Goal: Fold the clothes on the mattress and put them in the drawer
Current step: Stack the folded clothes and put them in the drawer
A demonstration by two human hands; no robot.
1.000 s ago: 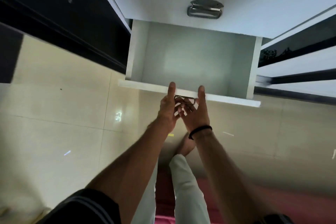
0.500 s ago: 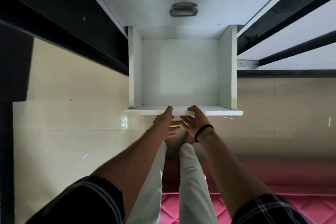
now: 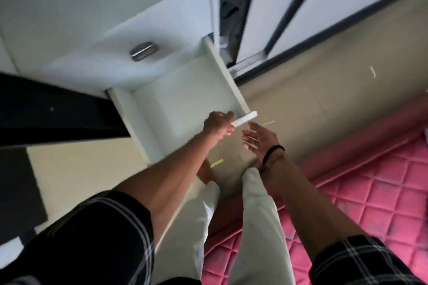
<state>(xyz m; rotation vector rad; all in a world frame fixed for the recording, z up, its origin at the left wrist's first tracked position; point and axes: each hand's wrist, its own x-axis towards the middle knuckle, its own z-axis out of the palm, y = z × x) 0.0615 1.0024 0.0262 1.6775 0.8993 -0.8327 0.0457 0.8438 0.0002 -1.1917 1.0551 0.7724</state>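
Pink mattress [image 3: 375, 192] beside open white drawer [image 3: 185, 99].

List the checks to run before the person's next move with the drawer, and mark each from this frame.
1. Drawer pulled out: ok.
2. Drawer interior free for clothes: ok, nothing seen in the visible part.
3. Left hand off the front panel: not ok, it rests at the front edge.
4. Right hand free: ok, fingers open, nothing held.
5. Folded clothes within view: not ok, none seen on the pink mattress.
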